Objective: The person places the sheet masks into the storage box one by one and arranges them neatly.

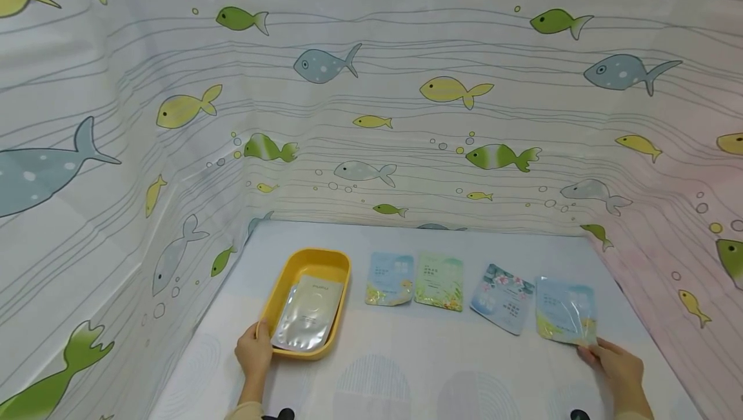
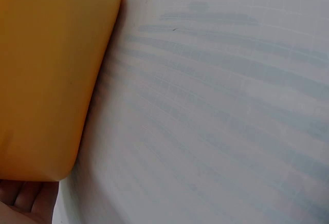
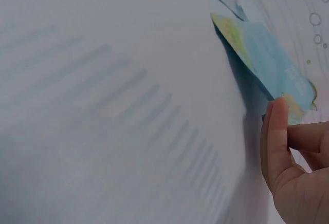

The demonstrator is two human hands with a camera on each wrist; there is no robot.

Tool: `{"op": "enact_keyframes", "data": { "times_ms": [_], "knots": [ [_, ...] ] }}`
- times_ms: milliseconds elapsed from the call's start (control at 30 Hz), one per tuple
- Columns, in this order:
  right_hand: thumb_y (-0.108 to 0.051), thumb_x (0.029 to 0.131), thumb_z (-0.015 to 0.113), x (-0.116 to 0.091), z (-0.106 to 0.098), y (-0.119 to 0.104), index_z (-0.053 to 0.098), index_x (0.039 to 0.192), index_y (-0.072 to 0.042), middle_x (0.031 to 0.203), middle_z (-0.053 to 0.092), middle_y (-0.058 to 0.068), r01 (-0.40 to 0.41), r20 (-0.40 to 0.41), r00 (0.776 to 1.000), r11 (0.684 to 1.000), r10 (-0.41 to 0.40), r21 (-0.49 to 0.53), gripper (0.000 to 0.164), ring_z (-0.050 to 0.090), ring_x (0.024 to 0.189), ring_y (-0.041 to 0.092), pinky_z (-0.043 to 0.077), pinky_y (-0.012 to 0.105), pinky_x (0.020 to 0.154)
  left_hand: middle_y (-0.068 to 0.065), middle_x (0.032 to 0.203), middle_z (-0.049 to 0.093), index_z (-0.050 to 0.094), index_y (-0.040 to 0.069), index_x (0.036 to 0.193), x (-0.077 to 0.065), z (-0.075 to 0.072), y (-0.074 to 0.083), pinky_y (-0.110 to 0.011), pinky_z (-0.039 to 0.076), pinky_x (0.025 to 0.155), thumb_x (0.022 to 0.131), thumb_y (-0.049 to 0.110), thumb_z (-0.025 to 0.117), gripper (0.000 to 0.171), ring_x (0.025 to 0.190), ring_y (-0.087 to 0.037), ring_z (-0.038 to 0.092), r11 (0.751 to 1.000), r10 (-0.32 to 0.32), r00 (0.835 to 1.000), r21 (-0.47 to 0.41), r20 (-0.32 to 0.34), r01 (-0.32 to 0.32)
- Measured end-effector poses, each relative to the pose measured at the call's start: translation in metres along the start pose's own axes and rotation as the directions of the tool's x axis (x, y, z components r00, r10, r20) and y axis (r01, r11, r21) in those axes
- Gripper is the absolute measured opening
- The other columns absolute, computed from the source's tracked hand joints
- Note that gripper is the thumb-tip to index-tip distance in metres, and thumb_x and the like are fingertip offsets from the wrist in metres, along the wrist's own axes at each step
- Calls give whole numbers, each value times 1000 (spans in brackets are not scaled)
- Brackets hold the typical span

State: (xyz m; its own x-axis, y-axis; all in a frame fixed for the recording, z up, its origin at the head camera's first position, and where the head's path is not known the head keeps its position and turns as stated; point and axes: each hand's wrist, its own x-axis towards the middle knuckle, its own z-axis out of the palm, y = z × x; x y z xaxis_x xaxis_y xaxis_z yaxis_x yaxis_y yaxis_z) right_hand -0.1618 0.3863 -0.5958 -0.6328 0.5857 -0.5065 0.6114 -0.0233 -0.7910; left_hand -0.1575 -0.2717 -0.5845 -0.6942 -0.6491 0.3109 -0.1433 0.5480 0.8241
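My left hand [image 1: 254,350] grips the near left side of a yellow plastic tray [image 1: 316,260]. Inside the tray lie silver face mask packets [image 1: 310,313], stacked with a slight offset. In the left wrist view the tray's outer wall [image 2: 49,80] fills the left side, with my curled fingers [image 2: 25,198] at its lower end. On the far right, my right hand [image 1: 620,365] pinches the near right corner of a blue face mask packet [image 1: 564,309]. The right wrist view shows that corner between thumb and fingers [image 3: 278,131], the packet's near edge tilted up off the table.
Between the tray and the held packet, a blue packet [image 1: 387,278], a green packet [image 1: 439,281] and a flowered packet [image 1: 504,299] lie in a row on the pale patterned table [image 1: 418,349]. Fish-printed sheeting [image 1: 400,142] encloses the table's back and sides.
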Motion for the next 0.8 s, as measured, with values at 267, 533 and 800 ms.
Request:
{"op": "enact_keyframes", "data": {
  "times_ms": [267,533,800],
  "knots": [
    [12,83,55,-30,-1,-6,69,87,-3,62,53,-7,44,18,998,937,-54,347,21,65,56,8,55,25,66,-32,91,65,67,-13,90,0,0,0,-58,45,75,90,8,54,24,87,-52,60,1000,1,1000,-11,-5,-1],
    [13,83,55,-53,16,-10,66,92,-4,70,58,-4,129,49,985,900,-164,416,22,68,63,9,55,25,71,-31,91,65,67,-13,90,0,-1,2,-59,44,74,90,8,53,25,87,-52,60,1000,-2,1000,-3,8,2],
    [10,84,60,-75,48,-14,68,84,-11,81,60,-2,129,248,927,860,-281,493,23,70,72,12,53,24,76,-31,91,65,67,-13,90,0,-1,2,-58,44,74,91,8,53,25,87,-52,60,1000,3,1000,-9,9,-3]
  ]
}}
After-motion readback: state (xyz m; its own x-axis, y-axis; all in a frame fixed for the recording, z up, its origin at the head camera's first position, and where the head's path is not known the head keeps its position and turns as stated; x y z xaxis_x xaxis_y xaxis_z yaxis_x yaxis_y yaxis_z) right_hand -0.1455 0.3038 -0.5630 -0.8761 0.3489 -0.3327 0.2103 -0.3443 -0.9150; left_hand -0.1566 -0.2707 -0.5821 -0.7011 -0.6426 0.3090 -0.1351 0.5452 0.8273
